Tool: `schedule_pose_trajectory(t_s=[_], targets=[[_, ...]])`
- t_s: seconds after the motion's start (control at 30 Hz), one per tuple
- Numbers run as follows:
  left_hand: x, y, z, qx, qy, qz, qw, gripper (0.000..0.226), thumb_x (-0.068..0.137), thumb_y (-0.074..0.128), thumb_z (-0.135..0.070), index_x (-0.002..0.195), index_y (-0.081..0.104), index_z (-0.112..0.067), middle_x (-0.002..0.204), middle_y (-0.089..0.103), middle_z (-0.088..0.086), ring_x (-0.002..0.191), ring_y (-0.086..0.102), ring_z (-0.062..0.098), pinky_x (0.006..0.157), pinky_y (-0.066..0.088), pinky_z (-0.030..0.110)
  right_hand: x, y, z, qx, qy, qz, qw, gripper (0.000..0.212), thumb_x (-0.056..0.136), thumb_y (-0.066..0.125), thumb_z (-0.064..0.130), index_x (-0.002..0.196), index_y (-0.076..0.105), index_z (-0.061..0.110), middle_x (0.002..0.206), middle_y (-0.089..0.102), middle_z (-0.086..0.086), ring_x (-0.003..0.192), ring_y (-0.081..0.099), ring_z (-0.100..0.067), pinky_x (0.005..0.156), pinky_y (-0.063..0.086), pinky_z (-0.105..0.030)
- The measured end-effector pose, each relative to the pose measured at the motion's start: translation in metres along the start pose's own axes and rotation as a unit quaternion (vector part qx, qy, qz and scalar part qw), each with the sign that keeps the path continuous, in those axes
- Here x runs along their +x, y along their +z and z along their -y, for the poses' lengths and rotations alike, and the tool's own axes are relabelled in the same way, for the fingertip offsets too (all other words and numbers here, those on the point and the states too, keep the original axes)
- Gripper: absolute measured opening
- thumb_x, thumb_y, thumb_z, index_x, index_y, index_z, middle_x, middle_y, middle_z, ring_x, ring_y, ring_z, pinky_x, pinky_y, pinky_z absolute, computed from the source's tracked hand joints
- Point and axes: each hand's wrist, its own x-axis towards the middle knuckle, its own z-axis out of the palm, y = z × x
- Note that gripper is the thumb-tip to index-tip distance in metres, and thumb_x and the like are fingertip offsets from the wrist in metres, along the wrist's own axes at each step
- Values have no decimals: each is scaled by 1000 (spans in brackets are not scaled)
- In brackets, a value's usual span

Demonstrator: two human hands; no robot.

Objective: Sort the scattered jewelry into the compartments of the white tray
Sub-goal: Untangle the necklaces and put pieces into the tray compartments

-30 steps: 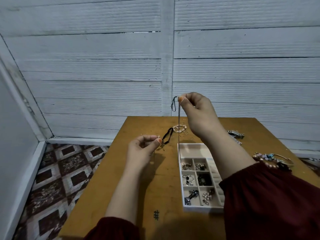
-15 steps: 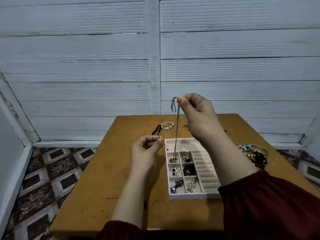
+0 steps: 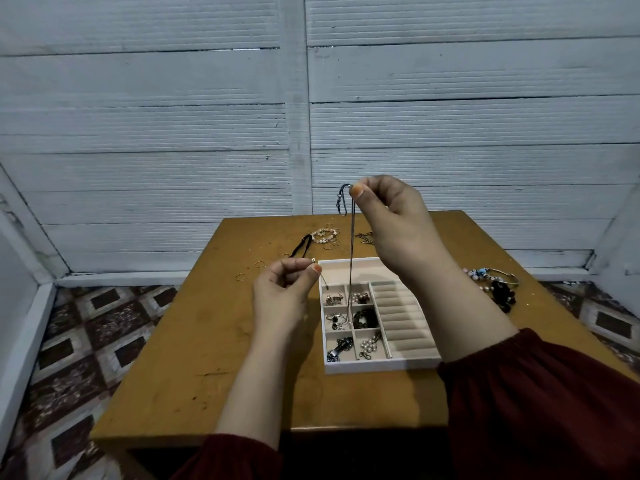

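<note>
Gold rings (image 3: 241, 276), black cord (image 3: 300, 247) left of tray (image 3: 381, 367)

The right hand (image 3: 391, 220) is raised high over the far half of the worktop (image 3: 214, 358). Its thumb and forefinger pinch the top of a thin chain (image 3: 352, 258) that hangs straight down from them, and its other fingers are curled toward the palm. The right forearm slopes back toward the near right corner into a dark red sleeve (image 3: 540, 403). The left hand (image 3: 282, 296) is lower, over the middle of the worktop, with fingers curled and thumb and forefinger tips pinching a thin metal piece (image 3: 320, 277). Its bare forearm runs to the near edge, where a red cuff (image 3: 228, 455) shows.
</note>
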Motion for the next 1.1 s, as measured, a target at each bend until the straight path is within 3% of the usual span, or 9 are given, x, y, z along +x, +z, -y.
schedule_pose_trajectory(t_s=[0.2, 0.33, 0.47, 0.9, 1.1], targets=[[-3, 0, 1, 5, -8, -5, 1000, 11, 82, 70, -6, 93, 67, -7, 85, 67, 3, 74, 62, 4, 65, 50, 8, -2, 5, -6, 2, 8, 7, 1000, 13, 96, 53, 27, 84, 56, 25, 76, 54, 12, 74, 49, -6, 69, 42, -21], [-4, -2, 1, 0, -12, -7, 1000, 9, 83, 69, -4, 90, 66, -8, 80, 65, 0, 62, 60, -7, 60, 48, 7, -3, 9, -14, 6, 17, 19, 1000, 17, 96, 53, 24, 79, 54, 26, 72, 52, 12, 69, 47, -5, 67, 41, -21], [-3, -3, 2, 12, -9, -8, 1000, 8, 83, 69, -5, 88, 66, -10, 79, 65, 0, 60, 59, -8, 58, 48, 8, -5, 10, -21, 5, 26, 18, 999, 19, 96, 53, 23, 77, 53, 26, 71, 52, 14, 66, 47, 0, 63, 40, -13], [-4, -3, 6, 8, -15, -10, 1000, 11, 83, 69, -5, 94, 67, -6, 80, 66, 0, 62, 61, -7, 61, 49, 8, -12, 14, -47, -11, 52, 24, 998, 19, 96, 53, 22, 77, 54, 26, 79, 56, 10, 78, 51, -6, 72, 42, -23], [-5, -4, 5, 1, -16, -6, 1000, 9, 83, 68, -4, 91, 66, -7, 78, 65, -2, 61, 60, -7, 61, 49, 9, -17, 17, -61, -8, 76, 24, 997, 18, 95, 54, 22, 78, 55, 26, 80, 56, 10, 75, 50, -4, 70, 41, -23]])
